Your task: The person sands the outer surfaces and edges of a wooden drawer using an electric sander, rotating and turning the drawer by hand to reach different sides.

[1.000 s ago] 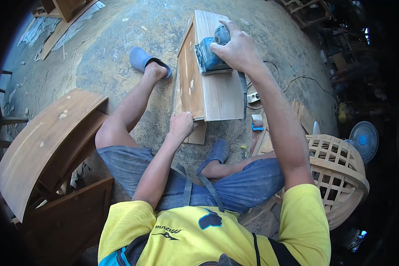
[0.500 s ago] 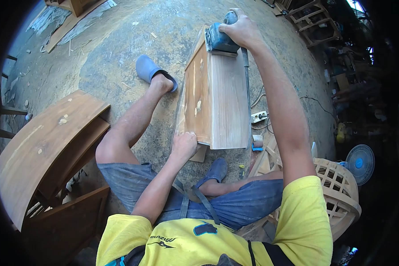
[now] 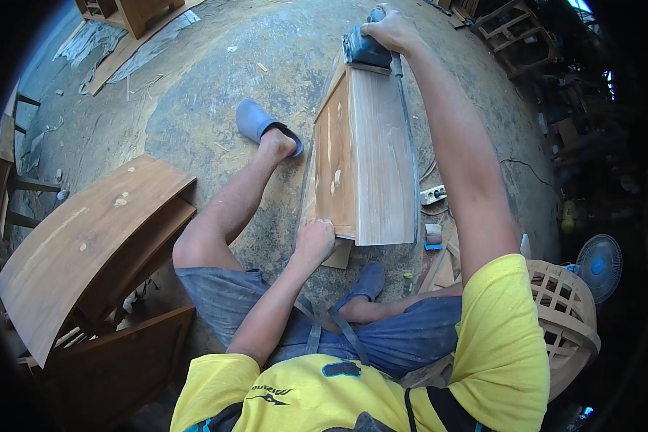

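A wooden box, shaped like a drawer, stands on the floor between my legs. Its upper face is pale and sanded, and its brown panelled side shows light filler patches. My right hand is closed around a blue-green electric sander, which rests on the far end of the pale face. The sander's cord runs back along the box's right edge. At the near left corner, my left hand is closed on the edge of the box; its fingertips are partly hidden.
A curved wooden cabinet lies at left. Right of the box are a power strip, a sandpaper roll and wood offcuts. A latticed wooden piece and a fan stand at lower right. Wooden frames lie far right.
The sander in my right hand has moved slightly toward the far end of the box. My left hand keeps its place on the near corner. The whole view has shifted a little.
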Demonstrator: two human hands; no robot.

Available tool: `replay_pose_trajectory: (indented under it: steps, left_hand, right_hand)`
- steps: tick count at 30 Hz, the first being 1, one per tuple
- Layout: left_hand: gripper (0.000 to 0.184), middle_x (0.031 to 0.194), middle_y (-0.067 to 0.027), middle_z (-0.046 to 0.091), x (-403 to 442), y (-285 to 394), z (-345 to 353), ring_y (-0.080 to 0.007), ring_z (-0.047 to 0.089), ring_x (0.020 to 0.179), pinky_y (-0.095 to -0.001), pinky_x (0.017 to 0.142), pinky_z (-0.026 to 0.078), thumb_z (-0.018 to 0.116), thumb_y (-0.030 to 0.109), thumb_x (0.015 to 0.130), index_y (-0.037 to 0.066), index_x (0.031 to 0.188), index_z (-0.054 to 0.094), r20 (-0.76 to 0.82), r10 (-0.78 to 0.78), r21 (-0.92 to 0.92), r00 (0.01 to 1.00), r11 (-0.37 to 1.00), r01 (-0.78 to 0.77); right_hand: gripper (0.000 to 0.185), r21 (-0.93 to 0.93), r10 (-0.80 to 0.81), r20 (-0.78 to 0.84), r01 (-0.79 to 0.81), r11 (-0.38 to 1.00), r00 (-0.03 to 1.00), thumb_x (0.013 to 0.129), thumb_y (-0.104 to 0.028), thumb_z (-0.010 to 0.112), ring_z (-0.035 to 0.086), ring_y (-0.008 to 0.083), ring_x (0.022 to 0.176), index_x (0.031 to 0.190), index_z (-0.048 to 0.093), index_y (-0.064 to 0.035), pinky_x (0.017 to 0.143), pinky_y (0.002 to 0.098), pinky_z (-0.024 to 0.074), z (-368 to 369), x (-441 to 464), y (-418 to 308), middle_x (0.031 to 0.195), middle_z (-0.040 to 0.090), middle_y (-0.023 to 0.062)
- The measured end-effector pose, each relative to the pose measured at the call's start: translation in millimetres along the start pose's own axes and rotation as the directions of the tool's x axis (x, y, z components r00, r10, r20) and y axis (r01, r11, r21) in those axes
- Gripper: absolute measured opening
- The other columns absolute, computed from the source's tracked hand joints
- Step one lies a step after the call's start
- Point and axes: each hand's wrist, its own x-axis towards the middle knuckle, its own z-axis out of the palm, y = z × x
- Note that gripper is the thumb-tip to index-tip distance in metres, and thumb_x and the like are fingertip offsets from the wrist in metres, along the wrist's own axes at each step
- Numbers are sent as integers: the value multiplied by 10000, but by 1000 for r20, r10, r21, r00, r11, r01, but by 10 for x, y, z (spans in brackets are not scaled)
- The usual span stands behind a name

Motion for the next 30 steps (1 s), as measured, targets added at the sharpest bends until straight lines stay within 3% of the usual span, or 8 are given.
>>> replay_pose_trajectory:
  steps: [3, 5, 6, 10, 13, 18, 23, 30]
  left_hand:
    - [418, 959, -187, 792, 22, -17, 51, -348, 774, 970, -542, 1022, 520, 827, 423, 871, 27, 988, 761, -23, 29, -7, 999, 1000, -29]
    - [427, 905, -187, 789, 17, -36, 69, -356, 773, 924, -535, 967, 530, 828, 442, 855, 28, 941, 768, -75, 56, -11, 996, 998, -57]
    - [425, 893, -187, 787, 14, -32, 56, -355, 772, 909, -532, 958, 531, 833, 441, 851, 31, 938, 760, -75, 50, -2, 996, 999, -50]
    - [430, 865, -194, 780, 7, -34, 40, -366, 772, 880, -530, 927, 543, 817, 451, 866, 34, 936, 739, -82, 44, 6, 996, 999, -44]
    - [445, 873, -211, 777, 12, -60, 68, -379, 771, 888, -544, 904, 551, 779, 468, 897, 28, 940, 733, -87, 60, 8, 994, 998, -59]
    - [439, 879, -215, 778, 5, -38, 41, -382, 770, 893, -527, 931, 552, 792, 457, 892, 23, 939, 745, -93, 53, 20, 994, 998, -51]
    - [471, 879, -225, 776, 13, -22, -10, -379, 770, 894, -526, 932, 553, 798, 468, 886, 5, 953, 748, -35, 81, 37, 996, 996, -79]
    - [460, 932, -212, 786, 13, 24, -63, -369, 776, 934, -523, 966, 544, 801, 459, 885, 10, 974, 752, -20, 18, 35, 1000, 999, -17]
  right_hand:
    - [756, 21, -6, -4, 6, 1000, 1000, 793, -399, 736, 713, 437, 1176, 1460, 601, -69, 1008, 483, 578, -118, -508, 21, 1258, 735, 283]
    - [892, -75, -30, 48, 34, 997, 998, 792, -494, 786, 679, 426, 1278, 1582, 522, -175, 1113, 464, 528, -124, -824, 108, 1390, 691, 272]
    - [882, -76, -55, 36, 57, 995, 998, 815, -467, 754, 704, 428, 1235, 1591, 502, -133, 1076, 479, 563, -203, -1098, 48, 1316, 717, 291]
    - [888, -83, -54, 39, 57, 995, 998, 816, -458, 748, 703, 464, 1204, 1599, 482, -133, 1071, 497, 560, -369, -1991, 66, 1282, 703, 331]
    - [872, -9, 14, 159, -12, 1000, 987, 855, -438, 750, 695, 544, 1113, 1613, 436, -143, 1018, 544, 565, -660, -2715, -62, 1165, 661, 388]
    - [875, 100, 5, 217, -27, 995, 976, 844, -327, 800, 711, 528, 994, 1622, 425, -188, 922, 553, 591, -973, -3837, -136, 1141, 619, 347]
    - [892, 109, 27, 224, -53, 993, 974, 833, -314, 821, 713, 514, 964, 1621, 424, -184, 905, 544, 597, -1006, -3763, -6, 1120, 625, 330]
    - [865, -17, -4, 114, 6, 1000, 993, 833, -410, 758, 720, 497, 1084, 1602, 460, -150, 1005, 530, 579, -630, -2394, 271, 1185, 686, 336]
